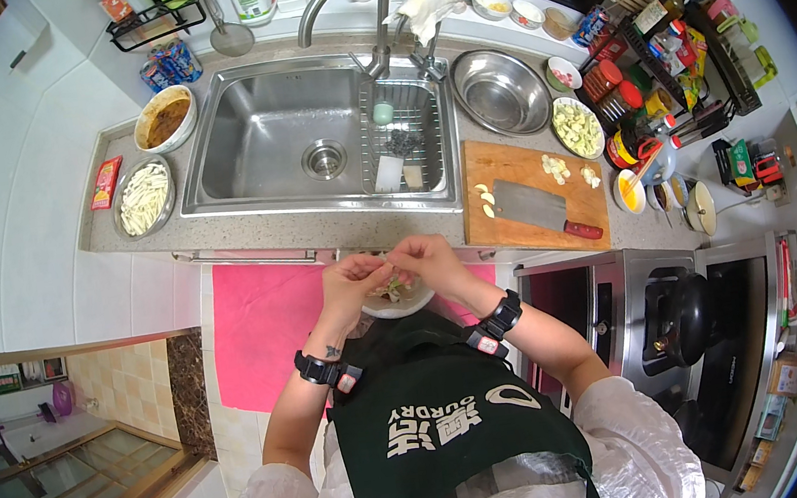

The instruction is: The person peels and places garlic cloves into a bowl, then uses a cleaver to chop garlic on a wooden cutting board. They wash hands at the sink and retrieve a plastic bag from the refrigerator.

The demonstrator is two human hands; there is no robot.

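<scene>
Both my hands are raised close together over a white bowl point(398, 306) in front of my dark green apron. My left hand point(357, 280) and my right hand point(424, 259) meet at the fingertips, thumbs and index fingers pinched. Whatever small piece lies between them is too small to make out. Pale and greenish scraps show inside the bowl under my fingers. On the wooden cutting board point(507, 161), to the right, a cleaver point(531, 204) with a red handle lies beside garlic cloves point(487, 204) and small heaps of chopped garlic point(555, 168).
Ahead is a steel sink point(265, 138) with a drying rack. At left stand a plate of pale strips point(145, 199) and a bowl of brown sauce point(166, 122). A steel basin point(501, 92), green-vegetable plate point(577, 127) and egg bowl point(629, 192) stand right, near a gas stove point(654, 322).
</scene>
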